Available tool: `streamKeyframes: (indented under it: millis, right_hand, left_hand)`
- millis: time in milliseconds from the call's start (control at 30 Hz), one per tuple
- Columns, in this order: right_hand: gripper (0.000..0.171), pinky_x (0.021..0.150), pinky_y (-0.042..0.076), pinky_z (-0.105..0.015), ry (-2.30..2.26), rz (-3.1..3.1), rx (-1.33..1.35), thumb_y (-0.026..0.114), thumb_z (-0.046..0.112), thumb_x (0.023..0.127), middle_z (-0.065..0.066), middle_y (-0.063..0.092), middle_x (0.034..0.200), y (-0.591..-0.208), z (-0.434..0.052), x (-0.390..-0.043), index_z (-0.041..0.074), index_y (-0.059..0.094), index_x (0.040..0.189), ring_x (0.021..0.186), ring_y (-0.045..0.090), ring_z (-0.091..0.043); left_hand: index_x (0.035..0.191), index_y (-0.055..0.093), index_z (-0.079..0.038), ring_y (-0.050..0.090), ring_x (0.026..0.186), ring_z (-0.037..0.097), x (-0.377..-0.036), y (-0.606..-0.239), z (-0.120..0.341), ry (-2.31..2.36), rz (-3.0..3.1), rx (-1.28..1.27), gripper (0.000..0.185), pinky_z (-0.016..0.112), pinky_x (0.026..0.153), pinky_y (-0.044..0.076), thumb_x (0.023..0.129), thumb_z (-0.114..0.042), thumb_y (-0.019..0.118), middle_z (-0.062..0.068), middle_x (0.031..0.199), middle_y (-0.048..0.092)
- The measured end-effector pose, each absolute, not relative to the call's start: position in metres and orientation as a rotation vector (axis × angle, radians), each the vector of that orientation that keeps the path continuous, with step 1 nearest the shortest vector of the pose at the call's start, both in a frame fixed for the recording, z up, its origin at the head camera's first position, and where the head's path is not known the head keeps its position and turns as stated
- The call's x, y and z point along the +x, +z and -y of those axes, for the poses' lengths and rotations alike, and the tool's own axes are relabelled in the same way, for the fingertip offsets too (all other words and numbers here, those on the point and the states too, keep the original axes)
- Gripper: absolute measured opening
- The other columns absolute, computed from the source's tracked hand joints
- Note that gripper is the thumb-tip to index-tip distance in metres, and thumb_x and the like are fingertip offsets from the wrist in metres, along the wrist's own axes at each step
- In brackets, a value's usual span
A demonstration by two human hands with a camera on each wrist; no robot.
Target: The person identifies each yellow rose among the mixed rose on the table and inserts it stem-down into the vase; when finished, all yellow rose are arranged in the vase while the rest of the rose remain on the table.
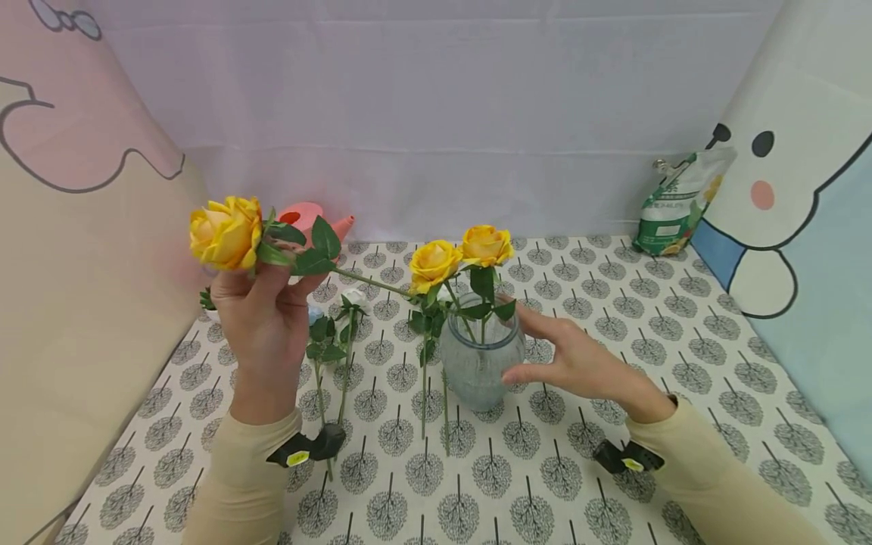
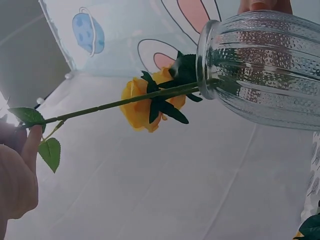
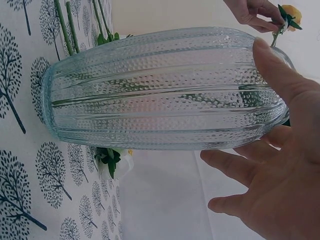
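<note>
Head view: the left hand, raised above the table's left half, pinches the long green stem of a yellow artificial rose just below the bloom, fingers curled round the stem; the stem slants down to the right, and its lower end enters the mouth of a ribbed, dimpled clear glass vase. The vase stands upright near the middle of the table, which is covered with a white cloth printed with grey trees. Two more yellow roses rise from the vase mouth with dark green leaves. The right hand rests against the right side of the vase, thumb low and fingers straight along the glass, not closed round it. In the left wrist view the stem crosses to the vase rim; in the right wrist view the thumb lies on the glass wall. Loose green stems with white flowers lie on the table between the left hand and the vase. A pink watering can stands by the far edge behind the left hand, and a green-and-white pouch leans in the far right corner.
</note>
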State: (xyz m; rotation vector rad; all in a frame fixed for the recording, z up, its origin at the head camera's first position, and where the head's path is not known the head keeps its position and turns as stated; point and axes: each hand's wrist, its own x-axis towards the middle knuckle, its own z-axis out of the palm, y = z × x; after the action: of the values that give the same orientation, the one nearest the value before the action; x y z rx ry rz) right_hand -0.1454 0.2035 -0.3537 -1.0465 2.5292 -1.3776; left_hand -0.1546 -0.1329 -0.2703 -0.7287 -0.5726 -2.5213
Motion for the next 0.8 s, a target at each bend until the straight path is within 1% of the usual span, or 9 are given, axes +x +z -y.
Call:
streamKeyframes:
  millis: [100, 200, 267, 367, 500, 600, 700, 800]
  right_hand:
    - [0.097, 0.114, 0.031, -0.053, -1.380, -2.528, -1.059, 0.083, 0.023, 0.083, -0.012, 0.035, 0.157, -0.353, -0.203, -0.145, 0.006, 0.024, 0.158, 0.140, 0.040, -0.033]
    - [0.096, 0.114, 0.031, -0.053, -1.378, -2.527, -1.062, 0.083, 0.023, 0.083, -0.012, 0.036, 0.157, -0.353, -0.203, -0.145, 0.006, 0.024, 0.158, 0.140, 0.040, -0.033]
    - [0.096, 0.114, 0.031, -0.053, -1.375, -2.527, -1.056, 0.083, 0.023, 0.083, -0.013, 0.036, 0.157, -0.353, -0.203, -0.145, 0.005, 0.024, 0.158, 0.140, 0.040, -0.034]
    - [0.096, 0.114, 0.030, -0.053, -1.375, -2.526, -1.051, 0.082, 0.023, 0.083, -0.013, 0.036, 0.157, -0.353, -0.203, -0.145, 0.005, 0.024, 0.158, 0.141, 0.040, -0.034]
    - [0.096, 0.114, 0.030, -0.053, -1.369, -2.530, -1.052, 0.082, 0.023, 0.084, -0.014, 0.034, 0.157, -0.354, -0.203, -0.145, 0.003, 0.023, 0.157, 0.141, 0.039, -0.035]
    - [0.097, 0.114, 0.030, -0.054, -1.349, -2.544, -1.035, 0.082, 0.023, 0.084, -0.018, 0.033, 0.157, -0.354, -0.204, -0.145, -0.002, 0.022, 0.156, 0.140, 0.039, -0.038]
    - [0.096, 0.114, 0.030, -0.054, -1.327, -2.566, -0.996, 0.082, 0.025, 0.084, -0.023, 0.031, 0.156, -0.353, -0.204, -0.143, -0.007, 0.024, 0.154, 0.139, 0.039, -0.040]
    - [0.095, 0.114, 0.030, -0.055, -1.323, -2.570, -0.967, 0.082, 0.026, 0.084, -0.023, 0.031, 0.157, -0.353, -0.204, -0.142, -0.007, 0.026, 0.153, 0.139, 0.039, -0.041]
  left_hand:
    - [0.118, 0.061, 0.015, 0.072, 0.084, 0.037, -0.154, -0.272, 0.130, -2.463, 0.624, -0.725, 0.042, 0.044, 0.059, 0.060, 0.078, 0.025, 0.069, 0.027, 0.101, 0.063]
    - [0.116, 0.058, 0.018, 0.071, 0.083, 0.036, -0.152, -0.273, 0.126, -2.404, 0.675, -0.728, 0.040, 0.044, 0.061, 0.060, 0.078, 0.026, 0.067, 0.026, 0.103, 0.058]
    - [0.114, 0.056, 0.018, 0.070, 0.080, 0.034, -0.149, -0.272, 0.123, -2.384, 0.687, -0.706, 0.041, 0.042, 0.059, 0.060, 0.076, 0.028, 0.065, 0.025, 0.102, 0.056]
    - [0.111, 0.056, 0.017, 0.067, 0.072, 0.029, -0.145, -0.272, 0.119, -2.372, 0.701, -0.682, 0.040, 0.037, 0.057, 0.061, 0.074, 0.031, 0.061, 0.022, 0.097, 0.054]
    - [0.108, 0.059, 0.016, 0.065, 0.069, 0.027, -0.144, -0.274, 0.114, -2.366, 0.710, -0.696, 0.044, 0.033, 0.058, 0.061, 0.070, 0.035, 0.056, 0.021, 0.095, 0.055]
    - [0.107, 0.061, 0.015, 0.067, 0.070, 0.028, -0.146, -0.276, 0.111, -2.366, 0.717, -0.719, 0.044, 0.034, 0.058, 0.061, 0.069, 0.036, 0.053, 0.021, 0.094, 0.056]
    - [0.104, 0.063, 0.014, 0.068, 0.070, 0.026, -0.148, -0.278, 0.109, -2.352, 0.769, -0.719, 0.045, 0.031, 0.056, 0.060, 0.069, 0.036, 0.048, 0.018, 0.093, 0.058]
    - [0.103, 0.067, 0.011, 0.069, 0.070, 0.025, -0.150, -0.282, 0.107, -2.352, 0.837, -0.710, 0.049, 0.029, 0.057, 0.060, 0.067, 0.036, 0.045, 0.018, 0.098, 0.061]
